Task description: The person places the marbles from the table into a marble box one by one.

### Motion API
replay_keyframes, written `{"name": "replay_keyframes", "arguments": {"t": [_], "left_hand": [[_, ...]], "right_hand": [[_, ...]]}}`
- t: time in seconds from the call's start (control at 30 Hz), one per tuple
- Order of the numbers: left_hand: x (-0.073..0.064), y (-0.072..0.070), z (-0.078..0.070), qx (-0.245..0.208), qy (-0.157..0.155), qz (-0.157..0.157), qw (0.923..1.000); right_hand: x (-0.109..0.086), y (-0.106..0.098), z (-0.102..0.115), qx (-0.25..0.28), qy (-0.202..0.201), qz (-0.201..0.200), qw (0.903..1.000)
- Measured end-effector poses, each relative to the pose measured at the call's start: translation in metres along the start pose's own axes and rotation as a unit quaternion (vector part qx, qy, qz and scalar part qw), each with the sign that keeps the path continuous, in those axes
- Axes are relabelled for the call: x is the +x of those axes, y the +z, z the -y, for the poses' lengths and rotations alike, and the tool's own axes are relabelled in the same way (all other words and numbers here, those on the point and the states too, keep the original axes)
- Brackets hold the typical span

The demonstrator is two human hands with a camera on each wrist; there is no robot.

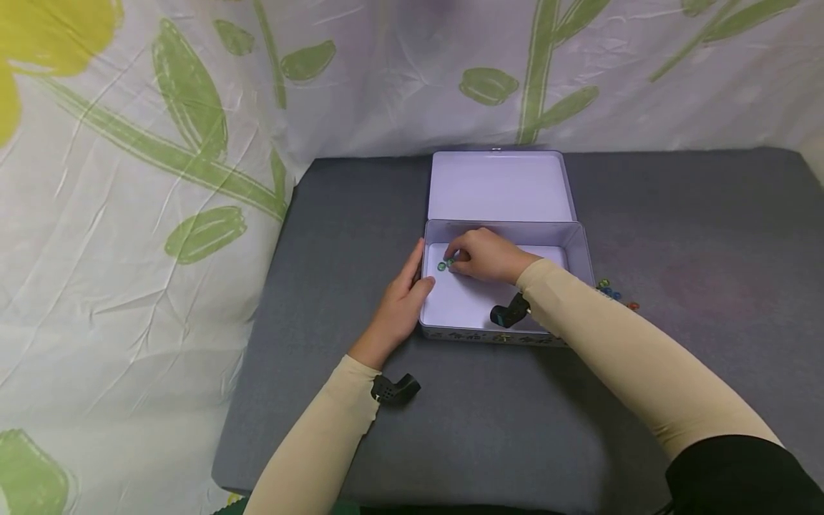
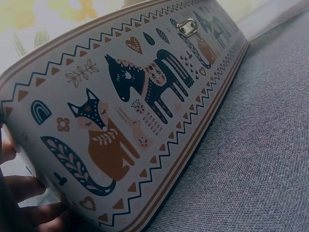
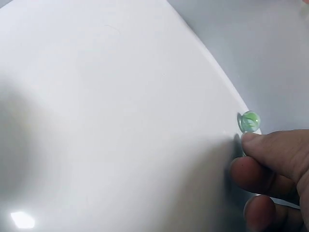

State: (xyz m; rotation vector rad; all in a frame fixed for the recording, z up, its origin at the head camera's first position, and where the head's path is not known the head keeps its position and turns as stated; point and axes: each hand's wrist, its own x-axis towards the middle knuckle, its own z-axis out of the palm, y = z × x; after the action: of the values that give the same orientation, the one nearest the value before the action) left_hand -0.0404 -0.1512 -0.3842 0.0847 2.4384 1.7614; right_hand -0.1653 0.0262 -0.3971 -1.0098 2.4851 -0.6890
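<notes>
A tin box (image 1: 462, 307) with a white inside stands on the table, its hinged lid (image 1: 502, 186) raised at the back. My left hand (image 1: 395, 311) grips the box's left wall, thumb over the rim and fingers along the outside. Inside, near the left wall, my right hand (image 1: 484, 256) pinches a green glass marble (image 1: 450, 262), mostly covered by thumb and fingertips in the right wrist view. Beside it another clear green marble (image 3: 251, 121) lies on the box floor. The box's printed front (image 2: 145, 92), with a fox and a horse, fills the left wrist view.
Right of the box, partly behind the right sleeve, lie several loose marbles: yellow-green (image 1: 604, 283), blue (image 1: 608, 292) and orange (image 1: 634, 306). Grey cloth (image 1: 489, 422) covers the table. A white curtain (image 1: 399, 79) with a leaf print hangs behind and to the left.
</notes>
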Motion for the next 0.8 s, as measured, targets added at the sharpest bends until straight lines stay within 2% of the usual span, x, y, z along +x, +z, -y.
{"name": "replay_keyframes", "arguments": {"t": [0.2, 0.27, 0.53, 0.6, 0.8], "left_hand": [[0.011, 0.006, 0.031, -0.017, 0.013, -0.007, 0.9997], [0.012, 0.007, 0.035, -0.018, 0.017, -0.01, 0.9996], [0.011, 0.008, 0.037, -0.013, 0.03, -0.018, 0.9993], [0.01, 0.007, 0.031, -0.01, 0.024, -0.017, 0.9995], [0.009, 0.006, 0.031, -0.013, 0.022, -0.016, 0.9996]], "right_hand": [[-0.001, -0.001, -0.001, 0.006, 0.01, 0.009, 0.9999], [-0.001, -0.001, -0.001, 0.008, 0.013, 0.011, 0.9998], [-0.007, -0.011, 0.003, 0.02, 0.025, -0.019, 0.9993], [-0.008, -0.015, 0.004, 0.015, 0.018, -0.031, 0.9992], [-0.017, -0.029, 0.011, 0.018, -0.002, -0.057, 0.9982]]}}
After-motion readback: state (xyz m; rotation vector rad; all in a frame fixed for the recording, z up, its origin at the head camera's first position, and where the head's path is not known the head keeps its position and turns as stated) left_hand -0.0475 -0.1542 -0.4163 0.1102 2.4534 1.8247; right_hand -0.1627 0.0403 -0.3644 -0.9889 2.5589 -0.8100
